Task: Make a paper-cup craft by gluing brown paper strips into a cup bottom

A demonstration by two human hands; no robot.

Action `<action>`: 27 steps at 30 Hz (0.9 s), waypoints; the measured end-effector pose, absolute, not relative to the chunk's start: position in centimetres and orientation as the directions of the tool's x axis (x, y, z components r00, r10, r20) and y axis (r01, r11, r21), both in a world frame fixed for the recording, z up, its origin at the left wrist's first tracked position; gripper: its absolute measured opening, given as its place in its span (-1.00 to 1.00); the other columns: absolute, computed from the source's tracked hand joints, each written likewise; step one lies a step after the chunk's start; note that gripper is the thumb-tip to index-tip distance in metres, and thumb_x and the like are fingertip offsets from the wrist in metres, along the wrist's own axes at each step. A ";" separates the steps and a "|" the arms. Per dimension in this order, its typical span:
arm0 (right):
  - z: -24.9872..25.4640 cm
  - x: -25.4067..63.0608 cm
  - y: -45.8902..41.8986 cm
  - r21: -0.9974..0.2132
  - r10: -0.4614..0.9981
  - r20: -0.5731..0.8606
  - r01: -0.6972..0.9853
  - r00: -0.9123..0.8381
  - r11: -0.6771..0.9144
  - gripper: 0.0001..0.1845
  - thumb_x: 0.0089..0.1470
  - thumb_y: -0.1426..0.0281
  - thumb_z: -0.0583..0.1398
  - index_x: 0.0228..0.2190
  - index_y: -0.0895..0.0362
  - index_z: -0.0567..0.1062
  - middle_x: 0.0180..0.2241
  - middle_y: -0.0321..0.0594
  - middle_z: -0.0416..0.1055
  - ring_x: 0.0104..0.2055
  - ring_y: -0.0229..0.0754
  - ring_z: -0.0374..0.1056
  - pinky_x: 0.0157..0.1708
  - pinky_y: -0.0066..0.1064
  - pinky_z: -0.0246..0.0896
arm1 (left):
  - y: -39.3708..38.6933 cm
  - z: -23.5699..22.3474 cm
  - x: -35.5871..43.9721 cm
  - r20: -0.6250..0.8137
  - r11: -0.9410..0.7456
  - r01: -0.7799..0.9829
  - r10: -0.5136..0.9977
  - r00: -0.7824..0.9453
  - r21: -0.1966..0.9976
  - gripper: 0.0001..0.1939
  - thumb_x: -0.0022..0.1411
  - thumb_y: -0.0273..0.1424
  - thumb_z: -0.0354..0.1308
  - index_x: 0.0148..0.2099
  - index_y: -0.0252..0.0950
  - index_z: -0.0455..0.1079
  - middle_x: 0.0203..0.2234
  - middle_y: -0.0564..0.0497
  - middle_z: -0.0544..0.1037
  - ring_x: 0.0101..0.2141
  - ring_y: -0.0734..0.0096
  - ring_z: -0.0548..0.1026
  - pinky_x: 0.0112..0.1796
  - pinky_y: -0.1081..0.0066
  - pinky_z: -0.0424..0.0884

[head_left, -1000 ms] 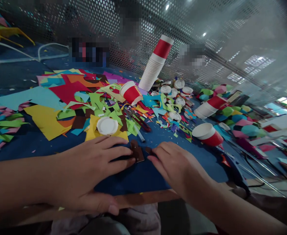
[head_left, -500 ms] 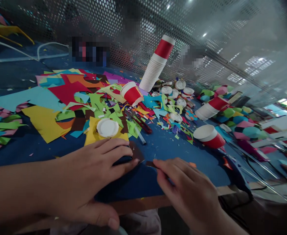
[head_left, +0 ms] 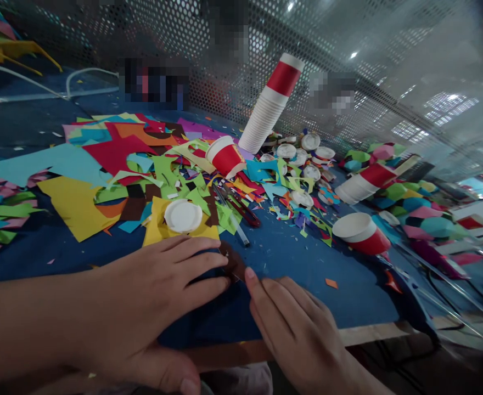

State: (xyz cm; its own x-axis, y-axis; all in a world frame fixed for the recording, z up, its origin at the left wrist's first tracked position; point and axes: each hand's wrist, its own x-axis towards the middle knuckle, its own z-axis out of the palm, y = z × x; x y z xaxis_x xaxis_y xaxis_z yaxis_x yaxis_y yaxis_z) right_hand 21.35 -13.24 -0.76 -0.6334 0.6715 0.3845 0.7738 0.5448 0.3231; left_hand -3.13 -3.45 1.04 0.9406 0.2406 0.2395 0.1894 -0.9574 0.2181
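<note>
brown paper (head_left: 232,259), perhaps two overlapping bits, lies on the blue table (head_left: 291,263) between your fingertips, partly hidden by them. your left hand (head_left: 155,296) is spread palm down, fingertips at the near-left of the paper; your right hand (head_left: 295,321) has its fingers bunched at the other end, and i cannot tell whether they pinch it or only press. with so little fingertip contact, an uneven push could skew or crease the paper, and a light left touch could let it slide. just beyond your left fingers, a yellow sheet (head_left: 153,222) bears a white disc (head_left: 183,215); knuckles nudging forward could shove both. the pen (head_left: 239,229) ends close to your hold, so a bump could roll it in. right of your right hand, an orange scrap (head_left: 331,283) could stick to your skin; farther out, a wide arm swing could knock the red and white cup (head_left: 363,235).
</note>
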 end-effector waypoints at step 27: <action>0.4 20.4 -12.9 0.249 0.686 0.311 0.753 -0.658 0.609 -0.71 0.16 0.65 0.16 -0.06 0.43 0.48 -0.51 -0.25 0.36 -0.47 -0.18 0.26 -0.58 -0.27 0.15 | -3.7 0.5 -3.2 0.293 -0.963 0.180 0.234 0.927 0.199 -0.10 0.21 0.27 -0.05 0.15 -0.46 0.42 0.13 -0.35 0.47 0.13 -0.11 0.44 0.17 0.07 0.32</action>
State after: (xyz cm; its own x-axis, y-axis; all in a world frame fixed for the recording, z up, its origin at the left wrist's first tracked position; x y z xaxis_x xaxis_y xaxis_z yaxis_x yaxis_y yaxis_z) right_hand 20.35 -12.93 0.36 -0.6578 0.6858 0.3115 0.7530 0.6092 0.2488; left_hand -3.25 -3.65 0.51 0.9271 0.2337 0.2931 0.1798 -0.9633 0.1995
